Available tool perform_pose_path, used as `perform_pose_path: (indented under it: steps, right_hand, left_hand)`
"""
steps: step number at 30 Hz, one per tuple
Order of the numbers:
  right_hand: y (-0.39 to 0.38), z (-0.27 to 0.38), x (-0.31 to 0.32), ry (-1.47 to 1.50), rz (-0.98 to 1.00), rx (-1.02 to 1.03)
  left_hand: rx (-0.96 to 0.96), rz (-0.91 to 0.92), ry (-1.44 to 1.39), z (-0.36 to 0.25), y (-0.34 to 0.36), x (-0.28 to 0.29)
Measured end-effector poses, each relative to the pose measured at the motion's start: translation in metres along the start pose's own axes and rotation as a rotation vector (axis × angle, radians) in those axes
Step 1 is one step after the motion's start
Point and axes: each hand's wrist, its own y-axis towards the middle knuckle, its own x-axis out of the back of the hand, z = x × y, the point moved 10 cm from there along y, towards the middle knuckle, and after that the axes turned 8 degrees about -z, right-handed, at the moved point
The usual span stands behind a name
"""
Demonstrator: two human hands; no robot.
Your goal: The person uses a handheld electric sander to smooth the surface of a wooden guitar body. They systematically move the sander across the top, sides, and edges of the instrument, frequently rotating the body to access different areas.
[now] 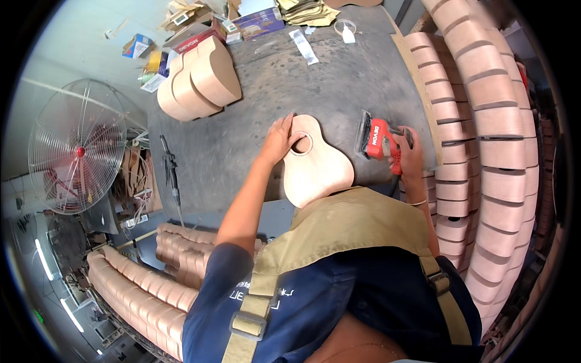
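A pale wooden ukulele body [318, 163] with a round sound hole lies on the dark worktable, its lower end against my apron. My left hand [279, 140] grips its upper left edge, the thumb at the sound hole. To the right, my right hand [410, 156] is wrapped round the grip of a red electric sander [379, 140]. The sander is tilted, its flat pad turned left toward the ukulele body, with a gap between the two. Part of the right hand's fingers is hidden behind the tool.
Several stacked wooden bodies [203, 81] sit at the table's far left, near boxes [257, 23] and a small white bottle [347, 33]. A black air blow gun [171, 169] hangs at the left edge, by a large fan [78, 148]. Tall rows of bodies [499, 145] stand right; more rows [142, 284] lower left.
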Motion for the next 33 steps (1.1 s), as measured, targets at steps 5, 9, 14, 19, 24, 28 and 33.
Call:
perform_pose_path:
  steps: [5, 9, 14, 19, 24, 28, 33]
  right_hand:
    - [0.006, -0.009, -0.018, 0.104, -0.130, -0.093]
    - [0.024, -0.020, -0.041, 0.180, -0.150, -0.114]
    - [0.035, -0.027, -0.074, 0.164, -0.097, -0.118]
    - [0.061, -0.013, -0.103, 0.000, 0.028, -0.019]
    - [0.097, 0.018, -0.148, -0.208, 0.185, 0.168]
    - [0.103, 0.050, -0.212, -0.363, 0.345, 0.454]
    - [0.085, 0.058, -0.264, -0.487, 0.489, 0.475]
  left_hand:
    - [-0.101, 0.073, 0.080, -0.027, 0.013, -0.020]
    - [-0.112, 0.142, 0.018, -0.043, 0.024, -0.022]
    - [-0.097, 0.132, 0.033, -0.037, 0.024, -0.025]
    - [-0.058, 0.049, -0.038, -0.039, 0.023, -0.020]
    - [-0.008, 0.066, -0.099, -0.030, 0.021, -0.025]
    - [0.072, 0.121, -0.040, -0.022, 0.021, -0.031]
    - [-0.027, 0.008, -0.049, -0.025, 0.022, -0.023]
